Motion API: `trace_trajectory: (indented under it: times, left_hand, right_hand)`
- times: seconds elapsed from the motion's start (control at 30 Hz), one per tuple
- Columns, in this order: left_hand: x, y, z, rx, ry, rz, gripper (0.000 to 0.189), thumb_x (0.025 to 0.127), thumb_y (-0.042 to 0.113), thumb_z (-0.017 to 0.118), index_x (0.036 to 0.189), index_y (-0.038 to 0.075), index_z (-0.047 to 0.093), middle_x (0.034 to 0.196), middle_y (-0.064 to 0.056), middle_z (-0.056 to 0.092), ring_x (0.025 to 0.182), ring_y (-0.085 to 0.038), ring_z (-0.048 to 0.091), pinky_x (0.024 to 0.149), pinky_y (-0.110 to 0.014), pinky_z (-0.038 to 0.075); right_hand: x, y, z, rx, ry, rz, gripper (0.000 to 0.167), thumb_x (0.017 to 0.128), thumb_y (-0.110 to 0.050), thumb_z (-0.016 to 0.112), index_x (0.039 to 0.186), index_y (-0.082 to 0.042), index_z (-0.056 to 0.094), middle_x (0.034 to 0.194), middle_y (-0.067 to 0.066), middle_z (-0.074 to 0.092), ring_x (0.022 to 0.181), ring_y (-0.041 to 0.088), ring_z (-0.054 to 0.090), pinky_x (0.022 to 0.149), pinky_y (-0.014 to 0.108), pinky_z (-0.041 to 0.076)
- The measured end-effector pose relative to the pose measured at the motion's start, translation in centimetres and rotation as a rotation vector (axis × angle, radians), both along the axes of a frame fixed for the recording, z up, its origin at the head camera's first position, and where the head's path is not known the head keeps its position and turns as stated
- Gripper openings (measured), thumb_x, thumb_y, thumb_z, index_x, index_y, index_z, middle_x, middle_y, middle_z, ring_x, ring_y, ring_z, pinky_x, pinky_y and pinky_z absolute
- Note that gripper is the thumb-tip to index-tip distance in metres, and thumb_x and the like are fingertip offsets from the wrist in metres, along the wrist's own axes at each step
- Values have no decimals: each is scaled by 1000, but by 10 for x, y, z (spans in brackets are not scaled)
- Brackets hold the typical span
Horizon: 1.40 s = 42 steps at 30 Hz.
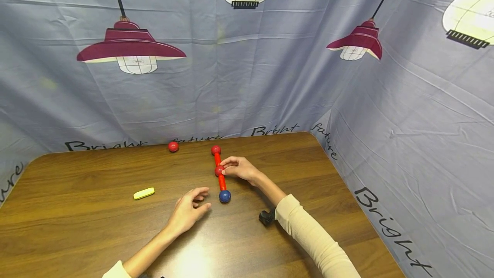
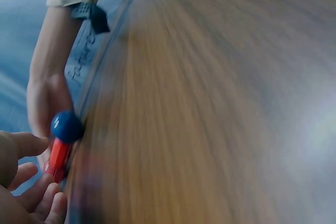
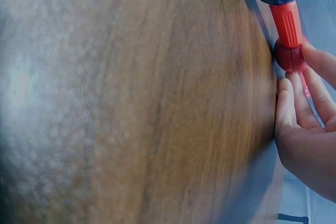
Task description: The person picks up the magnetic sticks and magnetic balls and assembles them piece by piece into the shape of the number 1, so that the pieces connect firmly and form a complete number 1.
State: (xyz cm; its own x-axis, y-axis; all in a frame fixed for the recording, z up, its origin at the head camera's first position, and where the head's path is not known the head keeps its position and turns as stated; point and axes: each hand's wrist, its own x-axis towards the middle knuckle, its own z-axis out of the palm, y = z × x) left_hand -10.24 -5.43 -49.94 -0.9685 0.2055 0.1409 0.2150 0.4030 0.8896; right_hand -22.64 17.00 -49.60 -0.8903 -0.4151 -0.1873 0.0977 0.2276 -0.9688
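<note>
A straight chain of balls and red rods lies on the table, with a red ball [image 1: 216, 150] at its far end, a red ball [image 1: 219, 170] in the middle and a blue ball [image 1: 225, 196] at the near end. My right hand [image 1: 241, 169] pinches the middle red ball between thumb and fingers, also seen in the right wrist view with a red rod [image 3: 286, 23] running up to the blue ball. Left of the blue ball, my left hand [image 1: 189, 209] hovers with loosely bent fingers, holding nothing and apart from the chain.
A loose red ball [image 1: 173, 146] sits at the table's back edge. Further left lies a short yellow rod [image 1: 144, 193]. A black wrist device [image 1: 267, 217] shows beside my right sleeve. Printed grey curtains [image 1: 216, 98] stand behind the table [image 1: 77, 226] and along its right side.
</note>
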Motion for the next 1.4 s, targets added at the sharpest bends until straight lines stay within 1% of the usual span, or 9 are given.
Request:
trace_trajectory:
  times: [0.2,0.37,0.5,0.63,0.77,0.93,1.07,1.23,1.4]
  left_hand:
    - [1,-43,5,-132,146,65,42,83,1,79,123,-1,65,114,-16,66,103,-33,63,84,-47,54]
    - [-3,-81,4,-225,262,140,43,83,-1,78,124,-2,63,121,-23,62,111,-44,56,88,-59,45]
    - [-4,-107,4,-285,276,182,45,83,0,78,125,-3,62,124,-26,59,115,-48,49,92,-63,39]
    - [-6,-124,2,-332,262,209,46,83,0,77,126,-3,61,124,-27,57,114,-48,47,89,-63,41]
    - [-6,-134,-2,-370,233,200,47,84,-1,76,127,-4,59,123,-29,56,108,-47,50,82,-62,44]
    - [-10,-137,-4,-405,208,182,42,86,1,74,125,-5,60,120,-30,59,105,-46,53,80,-61,46]
    - [-13,-138,-3,-437,219,176,33,87,1,72,118,-7,64,115,-29,62,100,-45,57,77,-58,47]
    - [-14,-139,0,-465,195,167,26,88,1,70,112,-7,67,111,-28,63,94,-42,58,75,-57,47]
    - [-15,-136,4,-461,157,165,24,89,4,71,111,-3,69,111,-27,63,99,-44,58,78,-60,47]
  right_hand:
    - [-1,1,0,-3,-5,-3,32,87,1,70,117,6,66,100,7,71,91,14,66,83,26,53]
    - [0,1,1,-12,-4,-6,31,86,2,70,117,6,66,100,8,71,91,14,66,83,26,53]
    - [-1,1,0,-14,-7,-5,31,87,1,71,117,6,66,100,8,71,91,14,66,83,26,53]
    - [-1,1,1,-17,-6,-10,30,87,1,71,116,6,66,100,9,71,91,15,66,83,26,53]
    - [-2,0,1,-15,-4,-13,30,87,0,72,115,5,66,100,8,71,91,15,66,81,25,52]
    - [-1,-1,1,-21,-10,-17,30,87,0,72,116,6,66,99,8,71,91,14,66,81,25,52]
    - [-1,-1,2,-18,-8,-19,30,87,1,72,116,6,66,100,8,71,91,14,66,81,25,52]
    - [-1,-1,2,-14,-14,-16,30,88,0,72,117,5,66,101,8,71,91,15,66,81,25,53]
    - [-1,-1,1,-9,2,-14,31,87,0,72,117,6,65,100,9,71,90,14,65,79,24,52]
